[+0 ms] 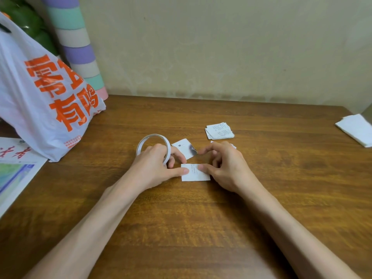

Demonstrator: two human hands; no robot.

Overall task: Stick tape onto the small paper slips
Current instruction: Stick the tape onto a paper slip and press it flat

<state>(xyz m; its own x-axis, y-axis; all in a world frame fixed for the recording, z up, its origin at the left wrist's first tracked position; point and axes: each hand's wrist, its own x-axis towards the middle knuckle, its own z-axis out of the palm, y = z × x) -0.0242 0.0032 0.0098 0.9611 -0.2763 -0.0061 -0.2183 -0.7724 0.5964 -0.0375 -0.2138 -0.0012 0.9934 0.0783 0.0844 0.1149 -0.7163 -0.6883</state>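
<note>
left hand (155, 168) grips roll (152, 135), thumb pinning slip (196, 175); right hand (225, 166) loosely curled, thumb pressing slip too: best smooth outward, no bubbles.

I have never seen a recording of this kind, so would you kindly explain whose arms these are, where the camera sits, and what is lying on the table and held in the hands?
There is no machine here: a person works with bare hands, and the single picture comes from a wide-angle camera worn on their head, looking forward and down. The left hand grips a tape roll, its thumb pressing a small paper slip on the wooden table. The right hand touches the same slip with its thumb; whether it pinches any tape I cannot tell. Behind lie another slip and a stack of slips. At the left stands a white plastic bag with orange lettering; folded white paper lies at the far right.
</note>
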